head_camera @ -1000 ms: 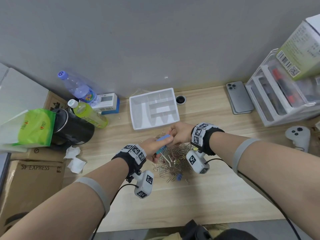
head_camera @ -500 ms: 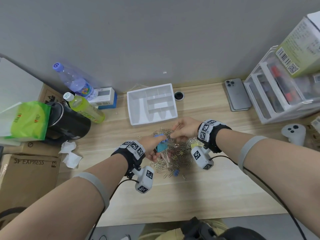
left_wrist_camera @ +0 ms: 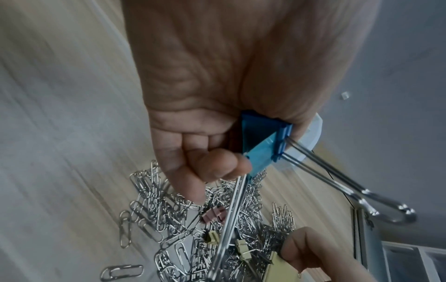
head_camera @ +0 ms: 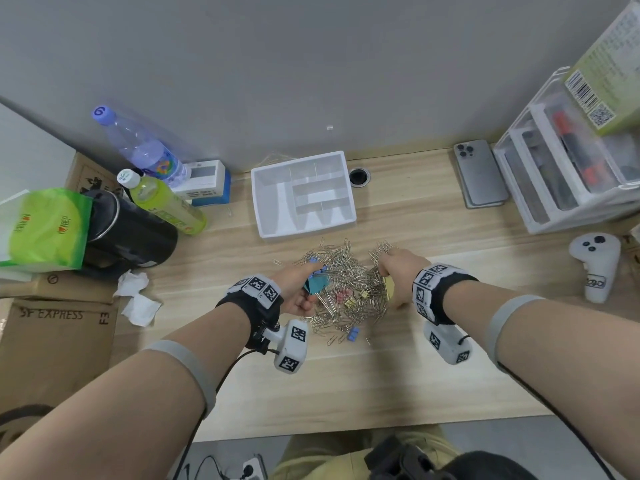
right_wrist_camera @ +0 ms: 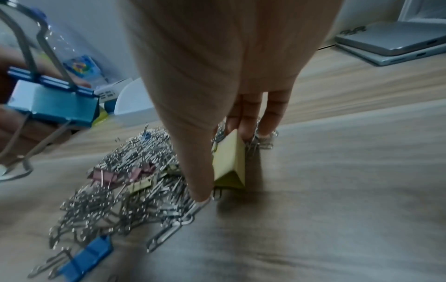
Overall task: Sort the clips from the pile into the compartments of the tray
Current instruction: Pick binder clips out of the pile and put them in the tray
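The cardboard box [head_camera: 59,337] reads "SF EXPRESS" (bottle cap [head_camera: 101,111]: "6").

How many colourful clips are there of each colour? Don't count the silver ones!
Blue: 3, the big blue clip in the left hand and two small blue clips
Yellow: 3, the big yellow clip and two small yellow clips
Pink: 2, the pink clips lying close together
Total: 8 showing; the silver paper clips may hide more.

Head camera looks steeply down from above; each wrist camera peers close along its fingers; all share the clip pile [head_camera: 346,292] beneath the fingertips.
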A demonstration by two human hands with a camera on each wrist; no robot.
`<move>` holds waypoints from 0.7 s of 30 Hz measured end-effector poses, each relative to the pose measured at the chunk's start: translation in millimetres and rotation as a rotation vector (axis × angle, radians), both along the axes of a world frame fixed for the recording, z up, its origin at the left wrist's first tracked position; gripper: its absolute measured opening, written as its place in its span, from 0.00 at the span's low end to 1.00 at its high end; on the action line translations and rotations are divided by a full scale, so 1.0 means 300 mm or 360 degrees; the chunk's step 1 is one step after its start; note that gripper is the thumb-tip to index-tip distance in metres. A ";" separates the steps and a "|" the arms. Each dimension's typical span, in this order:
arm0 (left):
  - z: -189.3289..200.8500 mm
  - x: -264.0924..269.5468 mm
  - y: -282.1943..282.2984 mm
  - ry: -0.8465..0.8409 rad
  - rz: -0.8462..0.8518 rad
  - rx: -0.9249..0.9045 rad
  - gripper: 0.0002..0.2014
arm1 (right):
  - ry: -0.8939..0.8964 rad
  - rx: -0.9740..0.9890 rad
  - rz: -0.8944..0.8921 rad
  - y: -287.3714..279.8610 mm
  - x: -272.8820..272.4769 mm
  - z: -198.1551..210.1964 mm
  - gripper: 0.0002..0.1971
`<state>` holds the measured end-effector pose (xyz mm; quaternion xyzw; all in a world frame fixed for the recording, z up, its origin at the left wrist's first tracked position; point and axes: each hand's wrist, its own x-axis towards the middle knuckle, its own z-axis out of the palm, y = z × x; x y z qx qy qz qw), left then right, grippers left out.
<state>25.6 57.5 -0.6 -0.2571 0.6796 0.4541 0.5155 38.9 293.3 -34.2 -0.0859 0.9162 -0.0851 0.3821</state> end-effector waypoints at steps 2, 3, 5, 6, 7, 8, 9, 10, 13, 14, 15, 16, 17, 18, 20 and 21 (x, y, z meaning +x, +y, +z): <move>-0.012 0.005 -0.006 0.0010 0.0030 -0.0014 0.22 | 0.0035 0.0044 0.0055 -0.009 0.012 -0.003 0.32; -0.015 0.008 -0.009 0.0014 0.0040 -0.0018 0.22 | 0.0045 0.0059 0.0073 -0.014 0.015 0.003 0.31; -0.017 0.012 -0.012 0.0016 0.0043 -0.0028 0.22 | 0.0034 0.0051 0.0086 -0.020 0.009 0.017 0.29; -0.014 0.012 -0.013 0.0014 0.0040 -0.0034 0.22 | -0.0006 0.0029 0.0073 -0.022 0.003 0.024 0.29; -0.009 0.010 -0.014 0.0014 0.0041 -0.0041 0.22 | -0.0065 0.0001 0.0047 -0.023 -0.003 0.036 0.30; -0.004 0.006 -0.015 0.0015 0.0044 -0.0049 0.22 | -0.0137 -0.0024 0.0016 -0.022 -0.008 0.046 0.31; 0.001 0.000 -0.016 0.0015 0.0039 -0.0060 0.22 | -0.0194 -0.0062 -0.0015 -0.021 -0.012 0.056 0.31; 0.009 -0.005 -0.017 0.0015 0.0032 -0.0068 0.22 | -0.0232 -0.0111 -0.0051 -0.019 -0.014 0.063 0.30; 0.033 -0.023 -0.022 0.0025 0.0027 -0.0071 0.21 | -0.0356 -0.0258 -0.0179 -0.018 -0.024 0.088 0.28; 0.040 -0.028 -0.024 0.0032 0.0038 -0.0073 0.21 | -0.0395 -0.0296 -0.0214 -0.018 -0.031 0.093 0.28; 0.049 -0.033 -0.028 0.0044 0.0048 -0.0076 0.21 | -0.0430 -0.0329 -0.0226 -0.021 -0.038 0.103 0.28; 0.054 -0.037 -0.031 0.0055 0.0052 -0.0077 0.21 | -0.0468 -0.0358 -0.0244 -0.024 -0.046 0.105 0.27; 0.058 -0.040 -0.035 0.0060 0.0057 -0.0077 0.21 | -0.0510 -0.0399 -0.0273 -0.028 -0.055 0.104 0.26; 0.058 -0.043 -0.039 0.0057 0.0060 -0.0080 0.21 | -0.0564 -0.0443 -0.0324 -0.035 -0.062 0.108 0.25; 0.055 -0.045 -0.047 0.0048 0.0067 -0.0093 0.23 | -0.0645 -0.0526 -0.0454 -0.056 -0.067 0.124 0.21; 0.051 -0.044 -0.052 0.0045 0.0069 -0.0100 0.23 | -0.0688 -0.0554 -0.0507 -0.068 -0.069 0.133 0.19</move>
